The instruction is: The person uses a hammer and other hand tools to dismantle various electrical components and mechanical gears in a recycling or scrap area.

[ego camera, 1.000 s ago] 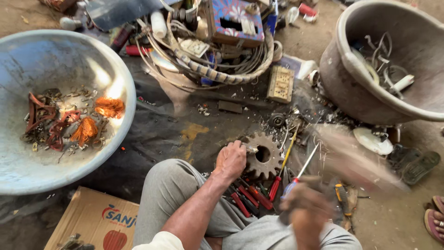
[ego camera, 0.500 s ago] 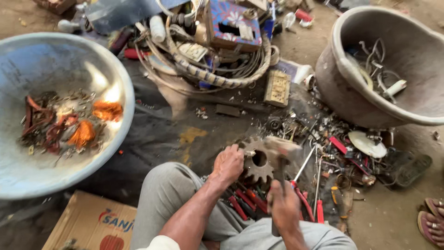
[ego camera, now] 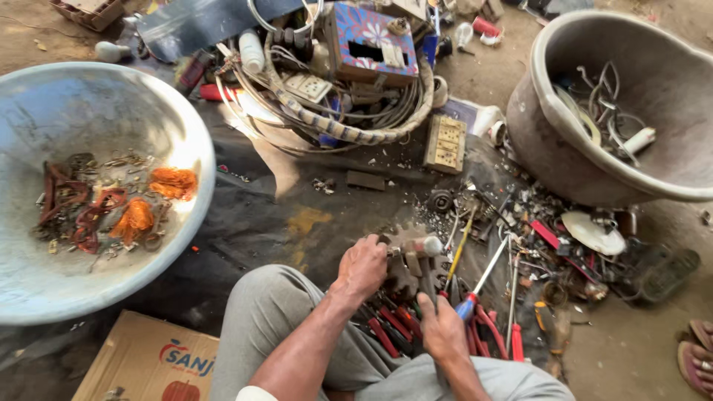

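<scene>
I am seeing my left hand [ego camera: 362,266] curling closed around the edge of a toothed metal motor core [ego camera: 405,260], pinning it to the dark ground sheet [ego camera: 245,223] just in front of my knees. My right hand [ego camera: 441,332] is gripping the handle of a hammer [ego camera: 427,261], whose silvery head is sitting right on top of the core. Red-handled pliers [ego camera: 386,334] are lying between my legs, touching one another, and screwdrivers [ego camera: 483,278] with yellow and blue-red handles are fanning out just to the right of the core. Further right, small scrap pieces [ego camera: 549,238] are spreading toward a big grey tub [ego camera: 542,141] holding bent wire. On the far left a wide metal basin [ego camera: 186,141] is holding bundles of copper wire [ego camera: 137,215]. Beyond the core, a coil of cables [ego camera: 349,126] is ringing a flowered box [ego camera: 371,41], with a switch plate [ego camera: 445,142] beside it. A cardboard box [ego camera: 148,360] is lying by my left leg.
</scene>
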